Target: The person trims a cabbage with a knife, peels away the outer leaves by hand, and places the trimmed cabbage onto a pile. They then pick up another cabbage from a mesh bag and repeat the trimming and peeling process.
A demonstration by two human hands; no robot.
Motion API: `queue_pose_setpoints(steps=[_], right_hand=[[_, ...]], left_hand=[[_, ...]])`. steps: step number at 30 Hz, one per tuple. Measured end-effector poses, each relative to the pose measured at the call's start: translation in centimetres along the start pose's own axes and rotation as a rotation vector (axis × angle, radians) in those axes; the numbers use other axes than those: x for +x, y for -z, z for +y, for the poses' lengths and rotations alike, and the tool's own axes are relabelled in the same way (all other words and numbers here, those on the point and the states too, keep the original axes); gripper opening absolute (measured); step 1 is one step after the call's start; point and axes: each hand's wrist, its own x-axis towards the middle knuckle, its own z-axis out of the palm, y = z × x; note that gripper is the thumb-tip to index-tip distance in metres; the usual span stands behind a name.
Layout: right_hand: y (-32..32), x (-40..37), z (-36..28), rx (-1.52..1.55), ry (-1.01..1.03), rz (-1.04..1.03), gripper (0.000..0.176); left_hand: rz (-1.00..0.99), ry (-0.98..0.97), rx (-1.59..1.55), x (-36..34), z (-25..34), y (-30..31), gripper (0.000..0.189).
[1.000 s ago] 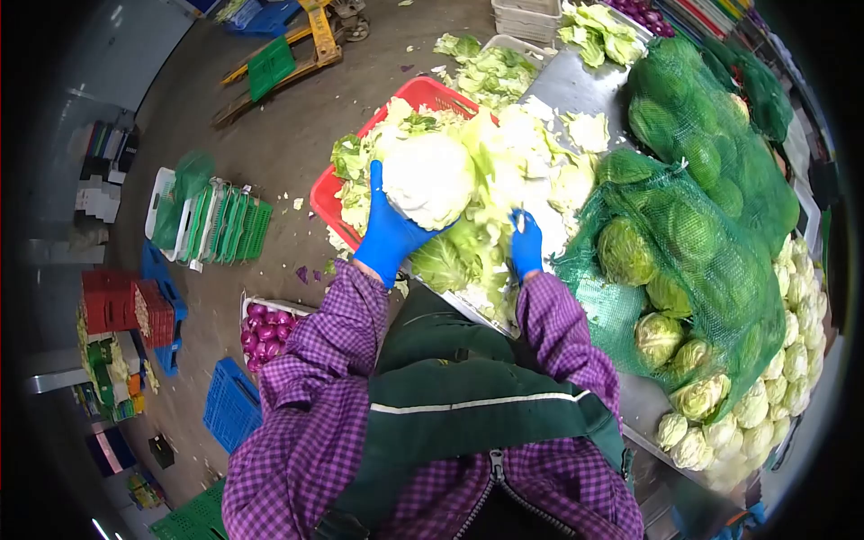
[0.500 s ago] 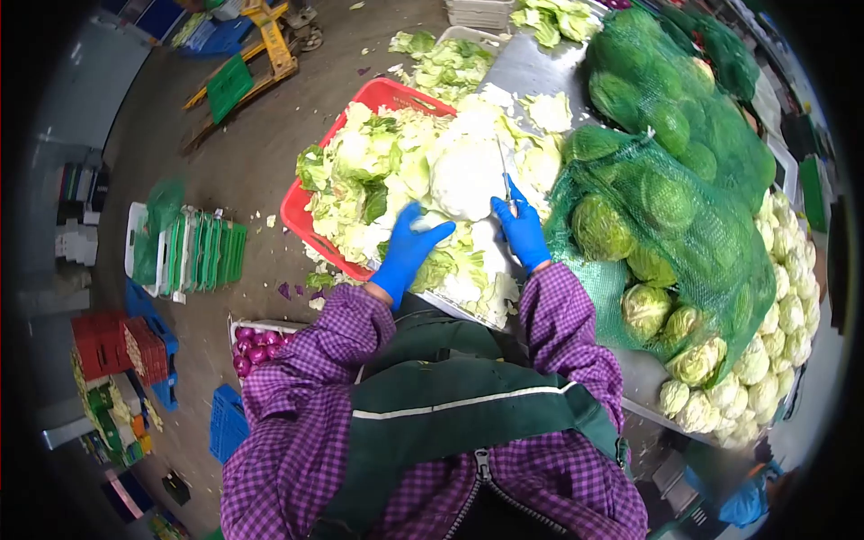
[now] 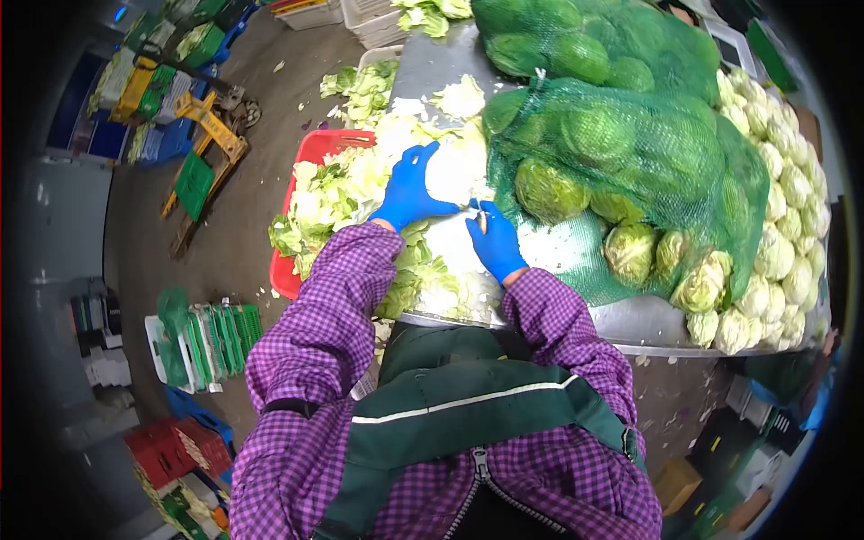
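A pale, trimmed cabbage (image 3: 457, 171) lies on the metal table, its outline washed out by glare. My left hand (image 3: 409, 191), in a blue glove, is curved around its left side with thumb and fingers wide apart. Close by on the right, my right hand (image 3: 497, 243), also gloved in blue, is closed around a knife (image 3: 483, 219). The blade is hard to make out against the bright cabbage. Loose cabbage leaves (image 3: 418, 274) lie below my left hand.
A red crate (image 3: 290, 270) full of leaves stands at the left. Green net bags of cabbages (image 3: 621, 135) crowd the right, beside a pile of pale trimmed cabbages (image 3: 778, 243). A yellow pallet jack (image 3: 216, 135) and a stack of green crates (image 3: 225, 337) stand on the floor.
My left hand has moved up from below the cabbage onto its left side. My right hand keeps the knife, now turned and lower against the cabbage. The view has swung to the right.
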Motion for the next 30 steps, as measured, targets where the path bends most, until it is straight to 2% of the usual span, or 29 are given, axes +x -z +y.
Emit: queue_pose_setpoints(steps=[1, 2, 6, 11, 14, 17, 20, 23, 25, 26, 27, 29, 30], right_hand=[[-0.6, 0.2, 0.7, -0.011, 0.037, -0.012, 0.034], [-1.0, 0.2, 1.4, 0.08, -0.057, -0.083, 0.03], [-2.3, 0.1, 1.2, 0.034, -0.04, -0.003, 0.024], [-2.1, -0.1, 0.4, -0.048, -0.03, 0.022, 0.025], [-2.0, 1.8, 0.5, -0.156, -0.151, -0.037, 0.02], [-1.9, 4.3, 1.4, -0.2, -0.109, -0.094, 0.019], [-3.9, 7.2, 4.7, -0.267, -0.147, -0.068, 0.023], [-4.0, 8.5, 4.1, -0.375, -0.193, -0.012, 0.021], [-2.2, 8.3, 4.2, 0.199, -0.324, -0.338, 0.02], [-1.8, 8.2, 4.3, 0.351, -0.283, -0.392, 0.027], [-1.3, 7.7, 3.4, 0.338, -0.27, -0.398, 0.027], [0.4, 5.2, 0.5, 0.811, -0.286, -0.351, 0.037], [0.7, 4.5, -0.5, 0.772, -0.309, -0.369, 0.047]], left_hand=[[-0.013, -0.011, 0.011, 0.2, -0.4, 0.0, 0.115], [-0.013, -0.022, 0.009, 0.4, -0.9, 0.0, 0.115], [-0.025, -0.036, 0.032, 0.7, -0.3, 0.3, 0.113], [-0.038, -0.045, 0.066, 0.6, 0.1, 0.2, 0.113], [-0.01, -0.046, 0.076, 0.7, 0.3, 0.0, 0.113], [-0.002, -0.008, 0.024, 0.5, 0.5, -0.3, 0.112], [0.062, -0.001, -0.002, 0.3, 0.4, -1.2, 0.112], [0.101, -0.026, 0.024, -0.6, 0.7, -1.0, 0.112], [0.239, -0.015, -0.034, -2.6, 0.5, -1.7, 0.111], [0.278, -0.058, -0.028, -3.4, -0.1, -1.9, 0.112], [0.296, -0.056, -0.031, -4.3, -0.3, -2.0, 0.112], [0.364, -0.068, -0.267, -7.0, -0.7, -2.4, 0.112], [0.356, -0.043, -0.528, -8.1, -0.2, -2.1, 0.114]])
